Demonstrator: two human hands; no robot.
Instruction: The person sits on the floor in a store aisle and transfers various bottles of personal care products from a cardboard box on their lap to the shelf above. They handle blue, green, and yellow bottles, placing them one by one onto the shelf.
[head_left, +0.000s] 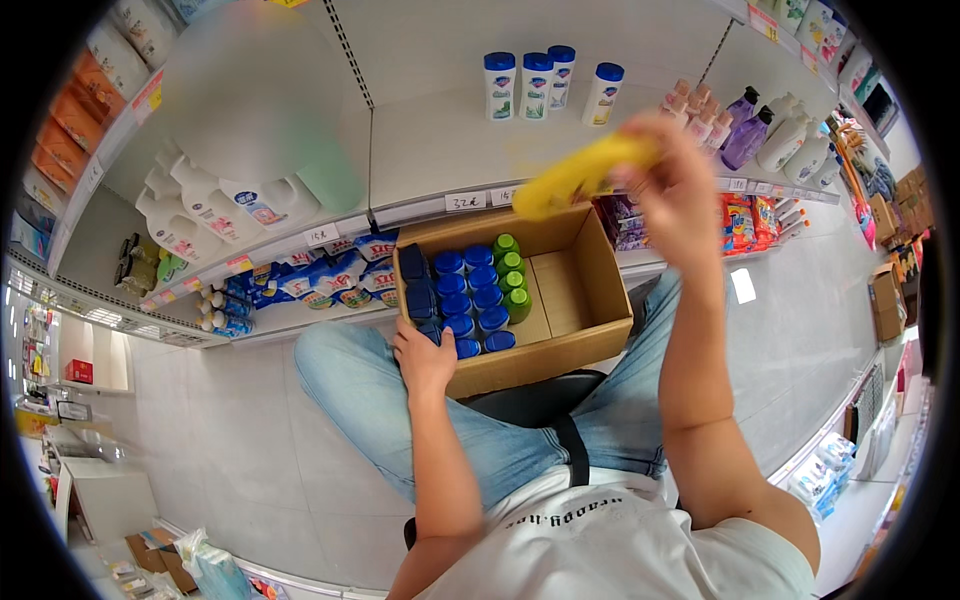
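My right hand (667, 187) holds a yellow object (581, 176), blurred and probably a cloth or bottle, above the right part of an open cardboard box (525, 364). My left hand (426, 356) rests on the box's near left corner, its fingers beside the dark blue caps. Inside the box stand several blue-capped bottles (454, 285), a row of green-capped bottles (513, 281) and a column of dark blue containers (420, 300) along the left wall. Bare cardboard shows at the box's right. Several white bottles with blue caps (536, 86) stand upright on the shelf beyond.
The metal shelf (442, 161) carries white jugs (217, 206) at left, and pink pump bottles (701, 116) and purple bottles (746, 142) at right. Packaged detergents (337, 274) lie on the lower shelf. A large blurred shape (247, 90) covers the upper left.
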